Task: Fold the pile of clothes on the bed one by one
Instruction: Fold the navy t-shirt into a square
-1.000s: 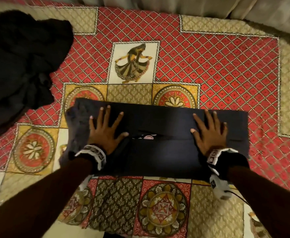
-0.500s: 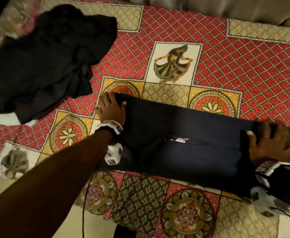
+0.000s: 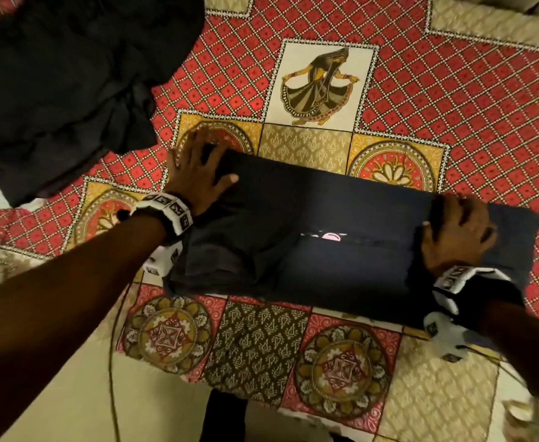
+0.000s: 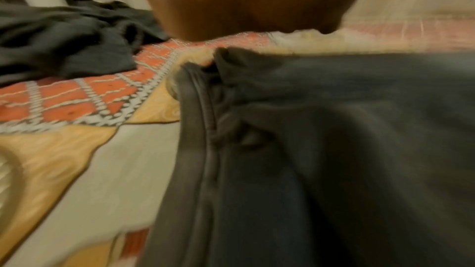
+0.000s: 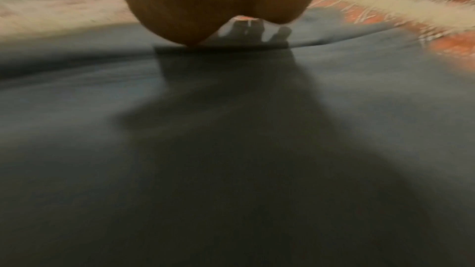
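1. Spread across the near middle of the bed (image 3: 453,106): a dark navy garment (image 3: 341,212), folded into a long band, lying on a patterned bedspread (image 3: 421,90) of red lattice, gold medallions and a dancer panel (image 3: 320,84).
2. Heaped at far left, apart from the garment: a pile of black clothes (image 3: 54,74), also seen in the left wrist view (image 4: 64,33).
3. Left hand (image 3: 198,173) flat on the garment's left end, fingers straight and spread, partly over the bedspread.
4. Right hand (image 3: 456,231) on the right end, fingers curled over the cloth edge (whether pinching or merely pressing, cannot tell).
5. Pink print (image 3: 330,236) peeking from a slit mid-garment; unreadable. Wristband markings too small to read.
6. Near bed edge just beyond the garment's front; open bedspread to the far right; a thin cable (image 3: 111,362) hanging at lower left.
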